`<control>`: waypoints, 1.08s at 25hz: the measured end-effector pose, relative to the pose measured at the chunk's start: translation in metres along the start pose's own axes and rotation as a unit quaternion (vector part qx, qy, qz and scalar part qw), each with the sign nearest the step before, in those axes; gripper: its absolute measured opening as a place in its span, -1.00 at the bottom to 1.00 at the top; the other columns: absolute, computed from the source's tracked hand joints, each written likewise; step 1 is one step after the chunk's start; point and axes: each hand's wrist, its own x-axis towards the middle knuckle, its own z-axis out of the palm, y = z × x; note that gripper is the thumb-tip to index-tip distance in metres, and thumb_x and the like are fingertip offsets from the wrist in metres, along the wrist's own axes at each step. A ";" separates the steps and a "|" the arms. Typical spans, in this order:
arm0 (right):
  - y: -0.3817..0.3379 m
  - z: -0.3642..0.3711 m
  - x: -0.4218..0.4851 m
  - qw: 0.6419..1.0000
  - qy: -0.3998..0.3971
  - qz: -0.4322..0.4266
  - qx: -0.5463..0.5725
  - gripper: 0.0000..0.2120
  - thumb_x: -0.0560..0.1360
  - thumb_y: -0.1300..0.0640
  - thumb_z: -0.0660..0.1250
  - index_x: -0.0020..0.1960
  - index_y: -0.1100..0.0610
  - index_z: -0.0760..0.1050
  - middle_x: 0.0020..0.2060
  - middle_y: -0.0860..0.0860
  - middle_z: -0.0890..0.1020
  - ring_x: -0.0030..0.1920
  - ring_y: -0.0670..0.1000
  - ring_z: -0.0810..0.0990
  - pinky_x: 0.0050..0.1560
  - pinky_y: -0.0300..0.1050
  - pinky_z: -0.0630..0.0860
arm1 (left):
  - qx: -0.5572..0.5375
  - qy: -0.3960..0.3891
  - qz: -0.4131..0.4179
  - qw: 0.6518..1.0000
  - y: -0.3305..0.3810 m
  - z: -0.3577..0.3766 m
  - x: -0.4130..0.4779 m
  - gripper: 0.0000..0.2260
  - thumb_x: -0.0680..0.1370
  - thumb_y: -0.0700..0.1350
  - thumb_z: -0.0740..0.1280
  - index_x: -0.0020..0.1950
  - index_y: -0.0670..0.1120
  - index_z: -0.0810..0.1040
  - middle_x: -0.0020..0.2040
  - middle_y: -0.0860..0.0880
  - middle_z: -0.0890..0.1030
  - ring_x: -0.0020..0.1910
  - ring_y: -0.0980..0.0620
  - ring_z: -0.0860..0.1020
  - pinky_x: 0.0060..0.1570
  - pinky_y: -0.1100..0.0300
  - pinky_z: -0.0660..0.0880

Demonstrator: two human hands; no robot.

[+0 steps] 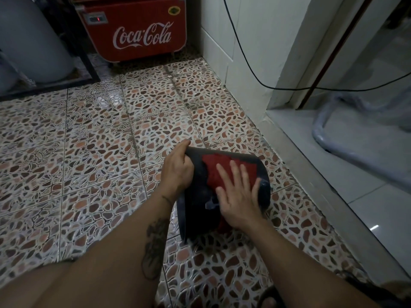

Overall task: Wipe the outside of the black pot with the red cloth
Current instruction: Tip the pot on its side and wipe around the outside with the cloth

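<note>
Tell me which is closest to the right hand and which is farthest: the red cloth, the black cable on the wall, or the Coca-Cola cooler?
From the right hand, in the head view:
1. The red cloth, right under its palm, pressed flat on the black pot.
2. The black cable, up on the white wall to the right.
3. The Coca-Cola cooler, far back, top left of middle.

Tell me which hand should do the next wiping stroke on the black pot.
Probably the right hand: it lies flat on the red cloth against the black pot's side, while the left hand grips the rim.
</note>
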 end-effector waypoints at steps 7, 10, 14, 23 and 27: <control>-0.022 -0.018 0.029 0.992 -0.037 0.115 0.031 -0.42 0.65 -0.18 -0.16 0.62 -0.15 -0.23 0.64 0.02 -0.22 0.59 0.15 -0.34 0.50 0.36 -0.36 | 0.003 0.012 -0.017 1.000 0.010 0.006 -0.007 -0.52 0.57 -0.27 0.07 0.50 -0.09 0.35 0.50 -0.09 0.38 0.46 -0.06 0.33 0.47 0.02 0.22; -0.033 -0.006 0.012 0.999 -0.021 -0.013 0.030 -0.42 0.64 -0.18 -0.13 0.62 -0.18 -0.19 0.64 -0.03 -0.20 0.60 0.05 -0.33 0.50 0.23 -0.43 | -0.012 0.017 -0.013 1.000 0.008 0.006 -0.006 -0.52 0.59 -0.25 0.07 0.52 -0.09 0.33 0.52 -0.08 0.35 0.49 -0.03 0.29 0.49 0.04 0.19; 0.001 -0.021 0.036 0.994 -0.043 0.101 0.028 -0.43 0.64 -0.21 -0.18 0.62 -0.19 -0.19 0.64 0.00 -0.19 0.60 0.09 -0.31 0.51 0.30 -0.36 | 0.046 0.029 0.029 0.998 0.008 0.006 -0.036 -0.51 0.61 -0.14 0.13 0.56 -0.05 0.22 0.59 0.04 0.18 0.50 0.14 0.17 0.45 0.21 0.14; -0.015 -0.035 0.024 0.994 -0.055 0.054 0.077 -0.48 0.67 -0.11 -0.10 0.63 -0.18 -0.04 0.65 -0.06 -0.08 0.62 0.09 -0.19 0.54 0.23 -0.32 | -0.054 0.087 -0.050 0.994 0.029 0.025 -0.050 -0.53 0.60 -0.27 0.10 0.52 -0.14 0.32 0.55 -0.08 0.30 0.52 -0.02 0.25 0.44 0.38 0.05; -0.010 -0.021 -0.011 0.998 -0.021 -0.008 0.059 -0.46 0.63 -0.16 -0.08 0.61 -0.24 -0.01 0.64 -0.12 -0.04 0.63 0.02 -0.14 0.52 0.23 -0.34 | -0.025 0.052 -0.102 0.993 0.037 0.014 -0.041 -0.71 0.56 -0.28 0.10 0.20 -0.13 0.51 0.14 -0.12 0.59 -0.01 -0.08 0.50 -0.06 0.13 0.36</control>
